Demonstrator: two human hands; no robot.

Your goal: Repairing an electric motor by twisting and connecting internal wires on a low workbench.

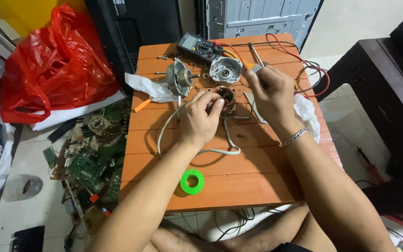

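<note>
Copper-wound motor stator [225, 99], dark and round, is kept at the centre of the frame on the low orange slatted wooden table [220, 186], and it is steadied there by the left hand [200, 120], whose fingers are curled onto its near side, seemingly so that it cannot roll or turn. The right hand [267, 88], just right of the stator, is closed around a thin tool [256, 57] with its shaft pointing to the upper frame; what the tip touches cannot be told. A grey flat cable [220, 150] is looped from the stator toward the lower frame, left slack. Two silver cast motor end housings [179, 78] [225, 70] are set just above the stator, apart from it but within reach. A black multimeter [197, 45] lies at the table's upper edge, with red leads [304, 60] trailing to the right. A green tape roll [192, 181] is parked near the lower edge. At the left of the frame, green circuit boards [92, 161] are heaped on the floor beside a red plastic bag [54, 65].
</note>
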